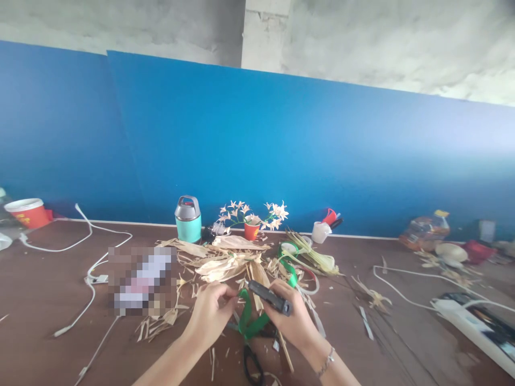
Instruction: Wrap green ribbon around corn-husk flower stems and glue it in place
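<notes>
My left hand (215, 310) is closed, thumb and fingers pinching the end of a green ribbon (244, 316) that hangs in a loop over the table. My right hand (292, 313) is wrapped round a dark glue gun (269, 296), its pale nozzle pointing left toward the ribbon. Black-handled scissors (253, 365) lie below the ribbon, partly covered by it. Just beyond the hands, dried corn husks (227, 262) are heaped on the brown table. A roll of green ribbon (289, 249) lies right of the husks.
Behind the husks are a turquoise lidded container (189, 228) and a red cup (251, 231) with husk flowers. A bundle of pale stalks (316, 254) lies to the right. White cables (92, 292) run along the left; a power strip (475, 335) is far right. A blue partition (257, 145) closes the back.
</notes>
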Available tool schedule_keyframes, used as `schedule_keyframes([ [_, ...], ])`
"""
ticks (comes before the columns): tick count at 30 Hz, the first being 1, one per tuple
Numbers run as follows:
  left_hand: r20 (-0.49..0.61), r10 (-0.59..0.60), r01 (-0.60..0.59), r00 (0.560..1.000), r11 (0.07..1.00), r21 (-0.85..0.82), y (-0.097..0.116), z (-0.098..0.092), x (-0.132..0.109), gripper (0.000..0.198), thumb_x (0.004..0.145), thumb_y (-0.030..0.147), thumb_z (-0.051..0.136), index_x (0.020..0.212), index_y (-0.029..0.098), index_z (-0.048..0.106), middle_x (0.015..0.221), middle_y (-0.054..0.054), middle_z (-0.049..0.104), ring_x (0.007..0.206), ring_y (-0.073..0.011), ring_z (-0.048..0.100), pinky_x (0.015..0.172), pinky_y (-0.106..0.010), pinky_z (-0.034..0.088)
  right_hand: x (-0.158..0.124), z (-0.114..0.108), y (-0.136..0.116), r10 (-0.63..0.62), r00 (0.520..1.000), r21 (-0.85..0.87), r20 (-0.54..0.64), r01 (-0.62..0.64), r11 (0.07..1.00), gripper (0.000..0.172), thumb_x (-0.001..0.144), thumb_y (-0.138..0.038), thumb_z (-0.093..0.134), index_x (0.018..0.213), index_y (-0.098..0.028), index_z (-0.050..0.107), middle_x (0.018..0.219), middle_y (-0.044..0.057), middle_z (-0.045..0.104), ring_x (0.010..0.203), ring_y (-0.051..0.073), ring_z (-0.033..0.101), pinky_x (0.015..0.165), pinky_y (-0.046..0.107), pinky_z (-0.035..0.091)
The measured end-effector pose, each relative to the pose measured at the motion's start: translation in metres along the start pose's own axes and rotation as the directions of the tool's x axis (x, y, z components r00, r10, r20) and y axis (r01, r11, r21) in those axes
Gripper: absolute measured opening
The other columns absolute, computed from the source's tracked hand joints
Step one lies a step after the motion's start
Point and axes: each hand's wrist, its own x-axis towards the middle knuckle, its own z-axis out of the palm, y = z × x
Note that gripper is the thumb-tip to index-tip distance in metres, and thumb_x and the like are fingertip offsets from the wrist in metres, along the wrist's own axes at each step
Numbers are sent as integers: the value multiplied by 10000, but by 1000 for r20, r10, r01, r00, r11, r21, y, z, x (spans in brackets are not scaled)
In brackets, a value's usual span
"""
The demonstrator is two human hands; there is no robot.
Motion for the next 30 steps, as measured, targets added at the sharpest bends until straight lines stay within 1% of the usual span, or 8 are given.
schedule_keyframes([
  [6, -47, 50, -43, 998, 991, 129, 0, -1, 1, 194, 754, 267, 507, 636, 211, 650, 697, -12, 666, 725, -198, 609, 711, -286, 430, -7, -8, -10, -81, 990, -27, 117, 84, 996, 132, 731, -198, 547, 604, -189, 509, 620, -20, 532, 582, 121, 501, 545, 203, 372],
  [10, -21, 21, -18, 1000, 992, 128, -2, -1, 2, 193, 734, 280, 517, 631, 209, 664, 682, -19, 665, 701, -204, 605, 692, -291, 431, -5, -21, -5, 131, 987, -56, -90, -136, 989, 122, 771, -310, 527, 779, -197, 573, 651, -1, 603, 575, 154, 550, 533, 230, 399],
  [13, -2, -33, 33, 999, 999, 12, -2, -2, 2, 202, 734, 320, 519, 686, 190, 667, 693, -27, 675, 694, -209, 605, 665, -286, 436, -5, -48, 18, 300, 939, -304, -171, -340, 890, 262, 739, -262, 519, 993, -201, 543, 886, 55, 654, 766, 223, 610, 643, 285, 422],
  [19, 101, -184, 199, 978, 964, -174, 3, -2, 3, 241, 709, 388, 527, 664, 169, 618, 517, 24, 561, 490, -142, 488, 497, -234, 356, -28, -74, 68, 516, 855, -628, -46, -427, 651, 347, 700, -139, 454, 1042, -141, 514, 1018, 146, 606, 998, 300, 559, 782, 382, 380],
  [22, 112, -203, 224, 973, 949, -224, 2, -1, 4, 235, 680, 381, 550, 637, 160, 616, 486, 39, 515, 452, -114, 430, 472, -220, 317, -37, -69, 70, 550, 834, -695, 30, -379, 612, 399, 665, -93, 471, 1060, -124, 524, 1044, 164, 588, 1016, 318, 536, 779, 403, 377],
  [25, 123, -226, 251, 966, 928, -273, 0, 0, 4, 217, 665, 367, 568, 638, 156, 617, 469, 47, 498, 432, -99, 398, 455, -212, 291, -31, -72, 49, 522, 852, -753, -52, -376, 539, 413, 634, -64, 499, 1039, -105, 567, 1021, 184, 595, 1011, 367, 519, 778, 465, 378],
  [27, 127, -227, 256, 966, 916, -309, -1, 2, 4, 208, 666, 357, 576, 654, 155, 623, 490, 40, 522, 444, -97, 404, 458, -209, 292, -21, -73, 24, 424, 893, -697, -153, -402, 594, 368, 679, -67, 469, 1023, -108, 594, 1029, 184, 605, 1014, 361, 519, 789, 468, 385],
  [30, 140, -222, 259, 965, 896, -361, -2, 5, 4, 203, 656, 350, 590, 626, 151, 617, 491, 35, 528, 445, -90, 392, 452, -205, 280, -1, -61, -17, 312, 946, -275, -87, -324, 905, 300, 784, -158, 417, 1004, -155, 621, 982, 109, 649, 791, 214, 611, 706, 321, 453],
])
